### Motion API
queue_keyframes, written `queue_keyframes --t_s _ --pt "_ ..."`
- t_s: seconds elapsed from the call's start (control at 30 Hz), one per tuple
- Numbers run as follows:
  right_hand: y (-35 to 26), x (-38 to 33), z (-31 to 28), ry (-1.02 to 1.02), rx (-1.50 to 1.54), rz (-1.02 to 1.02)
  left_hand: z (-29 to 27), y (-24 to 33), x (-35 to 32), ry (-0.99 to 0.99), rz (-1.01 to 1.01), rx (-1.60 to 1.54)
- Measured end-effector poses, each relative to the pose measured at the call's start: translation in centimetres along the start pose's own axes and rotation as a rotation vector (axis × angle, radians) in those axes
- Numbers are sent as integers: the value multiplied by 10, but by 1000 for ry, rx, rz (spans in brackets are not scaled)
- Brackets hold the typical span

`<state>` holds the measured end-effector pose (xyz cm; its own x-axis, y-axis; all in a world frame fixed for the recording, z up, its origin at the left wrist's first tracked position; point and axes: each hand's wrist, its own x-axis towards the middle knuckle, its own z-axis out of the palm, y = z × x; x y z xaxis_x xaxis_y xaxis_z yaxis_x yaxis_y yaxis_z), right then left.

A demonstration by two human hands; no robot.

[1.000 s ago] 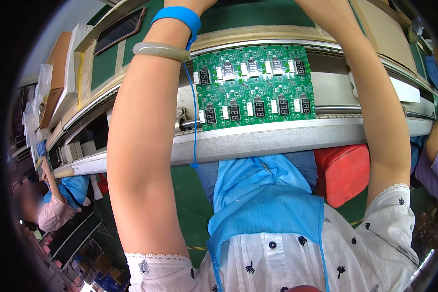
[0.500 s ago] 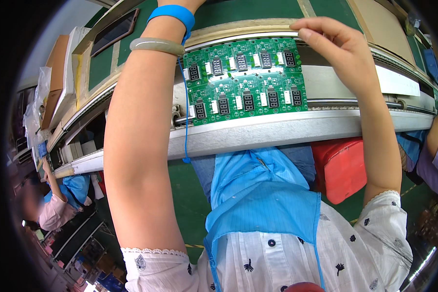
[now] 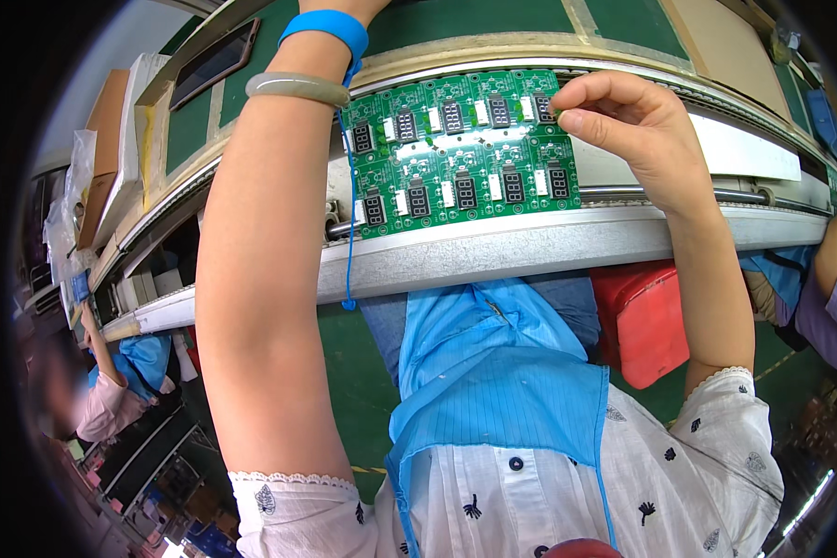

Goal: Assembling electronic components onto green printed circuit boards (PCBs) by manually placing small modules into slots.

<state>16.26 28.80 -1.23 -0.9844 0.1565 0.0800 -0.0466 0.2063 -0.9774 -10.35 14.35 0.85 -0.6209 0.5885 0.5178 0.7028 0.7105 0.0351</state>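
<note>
A green circuit board panel (image 3: pixel 437 153) lies across the conveyor rails, carrying two rows of black digit displays and white connectors. At its upper right corner, the thumb and forefinger of my right hand (image 3: pixel 637 130) are pinched together, beside the last display of the far row. A tiny green bit seems to show at the fingertips, but I cannot make out what it is. My left hand (image 3: pixel 352 7) reaches past the far rail and is mostly cut off by the top edge, its fingers hidden. A blue wrist strap (image 3: pixel 324 35) with a hanging cord and a bangle (image 3: pixel 298 88) circle my left wrist and forearm.
A phone (image 3: pixel 216 63) rests on the green bench at upper left. Cardboard and plastic wrap (image 3: pixel 82 177) stand farther left. The metal rail (image 3: pixel 493 246) runs along the near side, above a red stool (image 3: pixel 642 321). Other people sit at both sides.
My right hand has moved down and slightly left, from above the far rail to the board's upper right corner. In the picture, the board has shifted slightly left. My left arm is nearly unchanged.
</note>
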Motion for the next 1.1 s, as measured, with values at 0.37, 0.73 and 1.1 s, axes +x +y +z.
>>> queue_keyframes --t_s 0.37,0.73,1.1 --pt "1 -2 5 26 -11 8 -10 -2 3 -10 -80 -165" --pt "-7 -1 11 30 -543 -273 -18 -9 -11 -88 -66 -218" --pt "-13 5 26 33 -935 -437 -41 3 -31 7 -143 -478"
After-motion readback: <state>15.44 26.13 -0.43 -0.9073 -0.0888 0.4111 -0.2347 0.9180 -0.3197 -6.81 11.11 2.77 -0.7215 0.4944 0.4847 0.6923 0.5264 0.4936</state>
